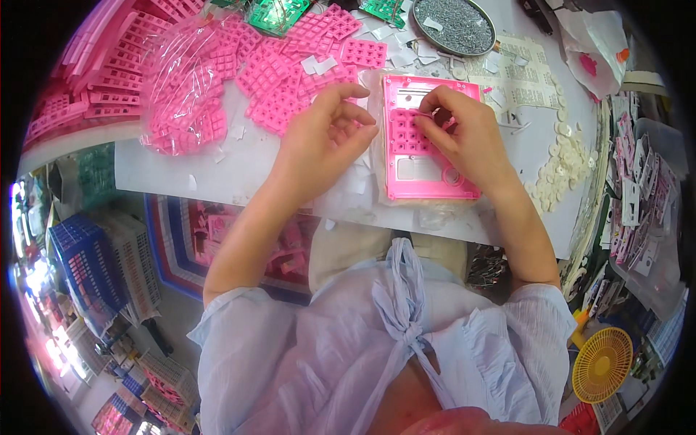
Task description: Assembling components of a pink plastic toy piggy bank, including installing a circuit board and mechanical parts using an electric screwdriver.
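A pink plastic casing (428, 193) lies face down on the table in front of me, its hollow inner side up. Within its middle sits a pink keypad piece (406, 138) with rows of square keys. My right hand (467, 134) is over the casing, thumb and forefinger closed at the keypad's upper edge; the hand hides its right part. To the left of the casing, my left hand (322, 138) hovers with curved fingers apart from the thumb and nothing between them. Clear plastic wrap (377, 181) shows under the casing.
Loose pink keypads (272, 83) and a plastic bag of them (185, 101) cover the left side. Beyond are green circuit boards (279, 14) and a round tin of small screws (453, 27). White discs (562, 170) lie right. A yellow fan (602, 365) stands lower right.
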